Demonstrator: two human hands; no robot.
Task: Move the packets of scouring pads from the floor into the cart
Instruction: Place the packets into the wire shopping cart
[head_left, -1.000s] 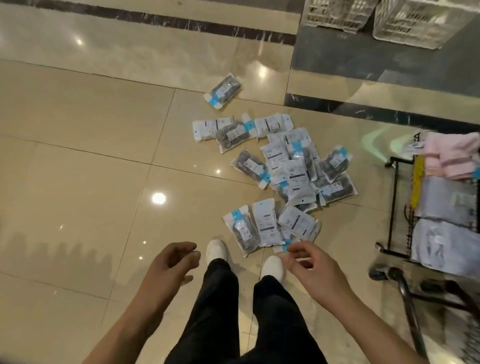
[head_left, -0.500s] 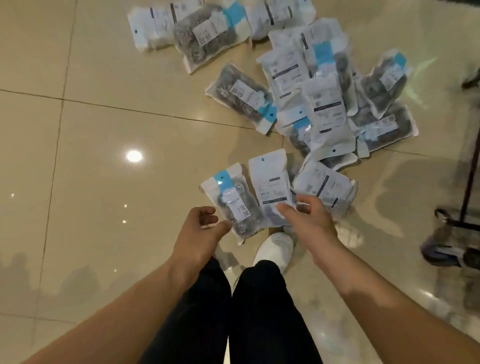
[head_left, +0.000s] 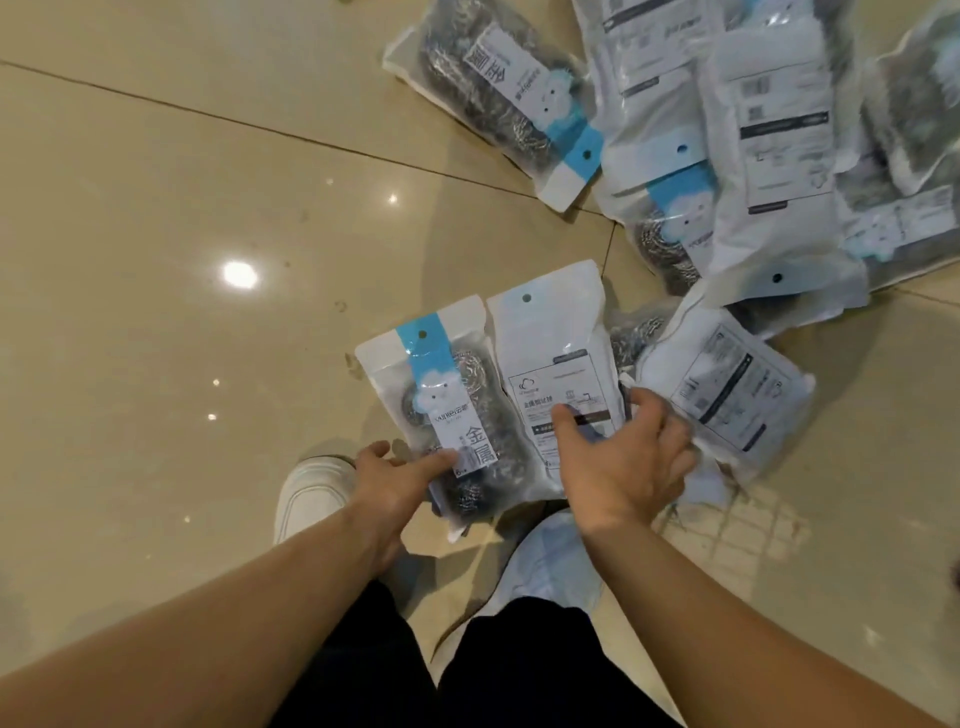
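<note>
Pickup step here: left hand (head_left: 395, 480) pinches the blue-striped packet (head_left: 452, 410), right hand (head_left: 621, 457) clamps the white packet (head_left: 558, 374) beside it, both on the floor (head_left: 182, 260), so next comes lifting them cartward, I reckon.

Soft, warm indoor light falls from above, leaving round glare spots on the glossy floor tiles (head_left: 156, 218). Wide-angle bending curves the tile joints near the edges. The top-right packets (head_left: 914, 104) are motion-blurred; shadows are faint.
</note>
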